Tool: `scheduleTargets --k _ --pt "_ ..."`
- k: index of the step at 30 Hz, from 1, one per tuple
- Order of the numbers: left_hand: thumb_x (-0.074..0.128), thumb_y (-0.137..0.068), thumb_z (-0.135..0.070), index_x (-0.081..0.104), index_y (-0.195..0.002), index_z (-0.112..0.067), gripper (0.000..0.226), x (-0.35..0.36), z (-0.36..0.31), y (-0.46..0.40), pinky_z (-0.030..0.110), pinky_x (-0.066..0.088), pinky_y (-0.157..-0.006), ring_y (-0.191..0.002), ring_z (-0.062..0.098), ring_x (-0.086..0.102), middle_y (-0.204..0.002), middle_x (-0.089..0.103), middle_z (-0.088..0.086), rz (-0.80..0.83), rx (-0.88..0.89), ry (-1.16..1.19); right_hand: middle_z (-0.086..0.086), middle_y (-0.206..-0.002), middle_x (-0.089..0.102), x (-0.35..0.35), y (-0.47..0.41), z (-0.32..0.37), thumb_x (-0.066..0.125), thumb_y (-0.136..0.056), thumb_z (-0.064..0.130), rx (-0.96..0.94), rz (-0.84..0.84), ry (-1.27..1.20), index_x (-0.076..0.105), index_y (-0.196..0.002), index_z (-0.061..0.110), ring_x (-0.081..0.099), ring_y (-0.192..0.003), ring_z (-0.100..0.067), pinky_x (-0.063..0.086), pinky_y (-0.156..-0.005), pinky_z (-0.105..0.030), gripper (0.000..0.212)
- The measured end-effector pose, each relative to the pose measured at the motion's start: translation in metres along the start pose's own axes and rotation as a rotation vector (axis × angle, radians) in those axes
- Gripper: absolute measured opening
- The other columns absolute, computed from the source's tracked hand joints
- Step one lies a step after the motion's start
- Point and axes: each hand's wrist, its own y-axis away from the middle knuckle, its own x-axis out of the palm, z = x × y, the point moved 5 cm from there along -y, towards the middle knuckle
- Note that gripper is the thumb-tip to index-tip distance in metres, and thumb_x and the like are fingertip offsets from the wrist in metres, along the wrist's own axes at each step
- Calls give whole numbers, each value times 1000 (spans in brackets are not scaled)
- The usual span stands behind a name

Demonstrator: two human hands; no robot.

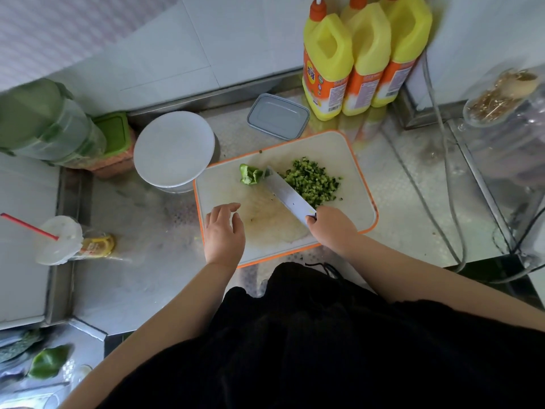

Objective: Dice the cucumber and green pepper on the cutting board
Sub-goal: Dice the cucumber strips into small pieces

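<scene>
Steel knife [290, 196] gripped by right hand [331, 228].

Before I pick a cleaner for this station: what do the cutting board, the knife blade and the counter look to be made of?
Cutting board: probably plastic, matte off-white with a moulded orange rim, scuffed and stained near the hands. Knife blade: metal, likely steel, pale grey with a smooth, dull sheen. Counter: apparently stainless steel, silvery and reflective, with a fine embossed pattern; the yellow bottles mirror faintly in it.

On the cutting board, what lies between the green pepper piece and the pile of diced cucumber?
Head view: the broad steel knife blade, gripped by the right hand, lies between the light green pepper piece and the diced cucumber pile.
</scene>
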Motion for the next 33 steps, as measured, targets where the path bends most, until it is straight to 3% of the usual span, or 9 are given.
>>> scheduleTargets --k 4,8,10,13,15,18,23,29,33 --pt "45 -99 -15 64 -116 -22 27 4 -7 0 33 42 -95 -111 13 47 -109 65 -8 59 -15 36 -2 -54 24 -14 3 -6 46 -88 18 -18 61 -187 23 -59 14 22 -47 -16 18 -47 -27 37" --pt "40 -96 -7 59 -123 -24 37 4 -18 -3 32 42 -91 -109 11 47 -104 64 -11 86 -19 44 5 -50 27 -41 18 -6 49 -91 31 -110 27 -285 27 -59 15 27 -45 -15 22 -49 -28 42" --pt "40 -92 0 56 -129 -20 44 3 -29 -5 27 39 -98 -114 11 44 -116 61 -7 67 5 55 4 -57 40 -54 26 -4 41 -98 42 -145 -39 -201 39 -67 12 40 -52 -16 28 -51 -30 43" --pt "49 -94 -1 53 -133 -6 39 -10 -54 -9 5 18 -105 -123 20 39 -131 53 12 -131 133 40 -6 -72 56 -66 40 -3 30 -101 45 -233 -185 51 43 -88 10 55 -67 -28 37 -59 -35 39" --pt "52 -95 -5 49 -135 1 41 -12 -72 -11 15 18 -112 -126 27 39 -135 49 21 -206 293 -19 -11 -79 64 -64 47 -5 31 -101 43 -290 -256 162 41 -96 10 62 -72 -33 38 -60 -37 35" --pt "41 -98 -26 40 -143 -6 49 7 -92 -10 43 25 -115 -136 34 35 -149 37 16 -39 522 -187 -10 -88 67 -55 51 -10 34 -99 41 -293 -261 267 41 -113 8 65 -77 -33 42 -60 -36 37" --pt "14 -102 -54 36 -147 -31 55 53 -118 4 52 14 -117 -144 34 21 -157 28 5 356 800 -547 -9 -95 64 -51 53 -17 45 -96 39 -304 -229 184 36 -121 6 64 -79 -29 44 -59 -34 43" --pt "-7 -92 -57 22 -150 -46 66 83 -134 4 50 -12 -116 -149 29 -5 -163 -1 -8 565 789 -716 -14 -104 63 -47 54 -18 46 -96 34 -339 -280 186 36 -127 1 63 -87 -32 42 -66 -36 46" --pt "-13 -88 -54 3 -151 -46 66 84 -126 -8 51 -11 -117 -148 25 -15 -162 -14 -10 548 662 -779 -9 -99 61 -54 57 -28 51 -95 39 -302 -310 148 39 -115 8 62 -86 -30 37 -63 -32 39"
